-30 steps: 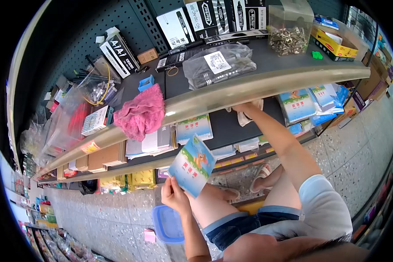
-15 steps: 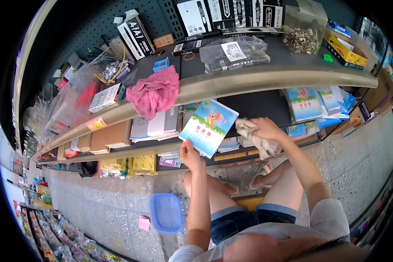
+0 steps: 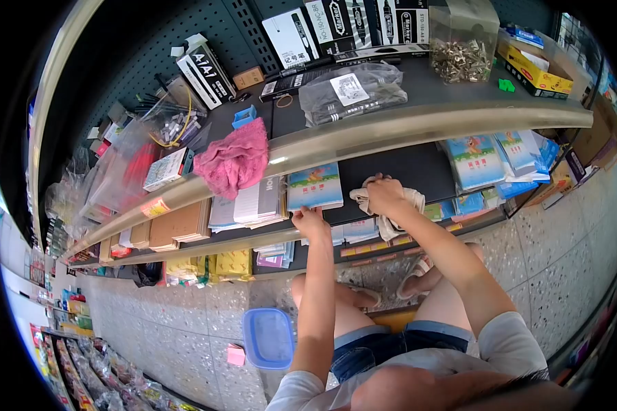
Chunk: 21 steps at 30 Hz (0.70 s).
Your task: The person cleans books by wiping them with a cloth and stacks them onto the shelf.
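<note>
A blue-and-green exercise book (image 3: 315, 186) with a cartoon cover lies on the lower shelf, beside white notebooks (image 3: 259, 202). My left hand (image 3: 311, 222) is at its front edge, fingers closed on the near corner; part of the grip is hidden. My right hand (image 3: 385, 194) is closed around a beige cloth (image 3: 410, 200), held over the dark shelf surface (image 3: 408, 169) right of the book. Farther right on the same shelf sit stacks of similar exercise books (image 3: 474, 164).
A pink towel (image 3: 233, 159) hangs over the upper shelf's front rail (image 3: 418, 128). Above stand marker boxes (image 3: 291, 38), a bagged bundle (image 3: 353, 92) and a clear bin of metal clips (image 3: 463, 58). A blue plastic basin (image 3: 269, 339) and pink paper pad (image 3: 235, 354) are on the floor.
The exercise book has gone from raised and tilted in my left hand to lying on the shelf by the notebooks. My right hand has moved left with the cloth, over the shelf surface.
</note>
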Each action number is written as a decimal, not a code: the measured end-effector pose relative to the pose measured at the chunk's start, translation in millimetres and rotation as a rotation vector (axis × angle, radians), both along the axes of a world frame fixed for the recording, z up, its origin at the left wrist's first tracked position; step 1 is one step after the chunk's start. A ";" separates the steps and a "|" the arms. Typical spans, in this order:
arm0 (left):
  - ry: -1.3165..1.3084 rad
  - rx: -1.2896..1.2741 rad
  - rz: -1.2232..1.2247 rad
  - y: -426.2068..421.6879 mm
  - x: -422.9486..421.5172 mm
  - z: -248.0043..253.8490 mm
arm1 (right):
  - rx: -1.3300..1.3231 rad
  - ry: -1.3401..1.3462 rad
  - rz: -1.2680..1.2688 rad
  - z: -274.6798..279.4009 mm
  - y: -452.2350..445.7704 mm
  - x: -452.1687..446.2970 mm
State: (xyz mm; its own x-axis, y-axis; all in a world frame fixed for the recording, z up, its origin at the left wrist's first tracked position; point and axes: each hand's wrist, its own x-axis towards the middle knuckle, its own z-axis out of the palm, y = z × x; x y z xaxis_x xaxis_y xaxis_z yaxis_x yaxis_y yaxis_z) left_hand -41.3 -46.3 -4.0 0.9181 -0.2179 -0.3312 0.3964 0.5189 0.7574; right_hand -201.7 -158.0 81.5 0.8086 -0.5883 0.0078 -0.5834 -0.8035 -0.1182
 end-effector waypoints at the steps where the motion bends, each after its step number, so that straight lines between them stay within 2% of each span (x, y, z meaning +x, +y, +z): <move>1: 0.014 0.018 0.000 -2.4 2.1 3.7 | -0.045 0.002 -0.011 -8.1 -2.2 6.5; 5: 0.073 0.063 0.048 -7.5 10.7 13.2 | -0.137 0.058 -0.029 -13.6 -6.4 26.6; 8: -0.056 0.028 -0.128 6.4 16.9 0.2 | -0.144 0.037 -0.047 -16.8 -8.7 35.0; 11: 0.033 0.064 -0.121 14.9 6.7 14.5 | -0.130 0.035 -0.055 -19.2 -12.3 39.6; 14: 0.163 -0.010 -0.173 19.7 12.0 16.7 | -0.170 0.020 -0.042 -21.7 -10.8 37.5; 21: 0.192 -0.041 -0.138 14.5 19.6 14.2 | -0.173 0.079 -0.039 -22.4 -11.2 43.6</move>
